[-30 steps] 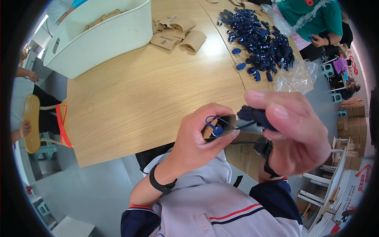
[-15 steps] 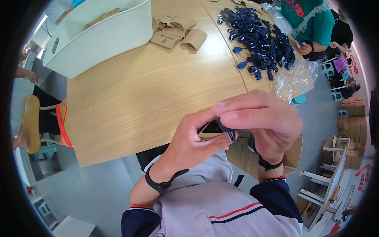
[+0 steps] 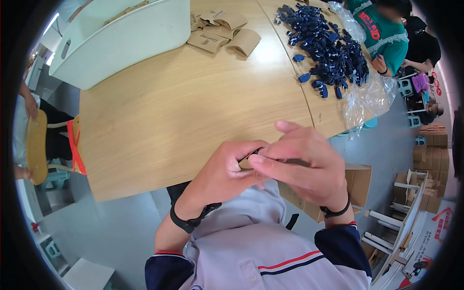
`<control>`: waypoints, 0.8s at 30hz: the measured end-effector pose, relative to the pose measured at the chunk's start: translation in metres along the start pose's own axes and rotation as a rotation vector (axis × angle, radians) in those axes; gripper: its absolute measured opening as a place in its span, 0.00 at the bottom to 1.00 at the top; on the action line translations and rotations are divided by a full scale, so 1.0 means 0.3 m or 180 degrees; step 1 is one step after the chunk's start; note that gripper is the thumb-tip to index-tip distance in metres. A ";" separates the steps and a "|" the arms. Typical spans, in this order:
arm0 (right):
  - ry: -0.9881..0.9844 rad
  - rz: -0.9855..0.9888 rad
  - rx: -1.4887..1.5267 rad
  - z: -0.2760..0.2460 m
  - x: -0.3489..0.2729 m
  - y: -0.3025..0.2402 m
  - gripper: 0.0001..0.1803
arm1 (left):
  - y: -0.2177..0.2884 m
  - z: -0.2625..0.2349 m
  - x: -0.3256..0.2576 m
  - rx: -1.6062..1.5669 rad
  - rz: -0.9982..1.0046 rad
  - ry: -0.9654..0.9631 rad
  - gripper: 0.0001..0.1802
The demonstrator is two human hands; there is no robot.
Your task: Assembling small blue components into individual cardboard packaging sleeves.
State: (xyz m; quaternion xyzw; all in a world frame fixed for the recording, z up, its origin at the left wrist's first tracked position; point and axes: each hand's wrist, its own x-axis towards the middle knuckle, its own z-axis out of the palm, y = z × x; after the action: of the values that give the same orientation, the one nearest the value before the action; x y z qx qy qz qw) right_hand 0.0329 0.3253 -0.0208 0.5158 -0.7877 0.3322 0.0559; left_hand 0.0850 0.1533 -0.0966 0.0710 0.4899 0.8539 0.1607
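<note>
Just off the near table edge, my left hand (image 3: 226, 169) is wrapped round a small brown cardboard box (image 3: 245, 163), mostly covered by its fingers. A bit of something black (image 3: 256, 152) shows at the box's mouth. My right hand (image 3: 309, 166) bends over that mouth from the right. Its thumb lies against the box end, and one finger lifts away, slightly blurred. What its other fingers pinch is hidden.
A large white bin (image 3: 121, 46) stands at the table's far left. Beside it lie several flattened-looking brown boxes (image 3: 208, 41). Far right is a heap of small dark-blue corded pieces (image 3: 333, 50), with clear plastic bags (image 3: 369, 99). A person in green (image 3: 382, 29) works behind it.
Both hands are slightly lower, and my right hand has come down and left over the box mouth. The black corded piece that stuck out is now mostly out of sight.
</note>
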 end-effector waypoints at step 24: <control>0.0487 0.0745 0.0510 0.065 -0.071 0.032 0.24 | 0.022 0.006 0.016 -0.0663 0.0296 0.0675 0.22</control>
State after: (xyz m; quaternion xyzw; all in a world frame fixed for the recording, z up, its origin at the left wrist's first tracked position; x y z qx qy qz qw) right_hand 0.0397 0.3329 -0.0496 0.3966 -0.8068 0.4365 0.0353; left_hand 0.0797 0.1533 -0.0901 -0.0140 0.4090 0.9093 0.0749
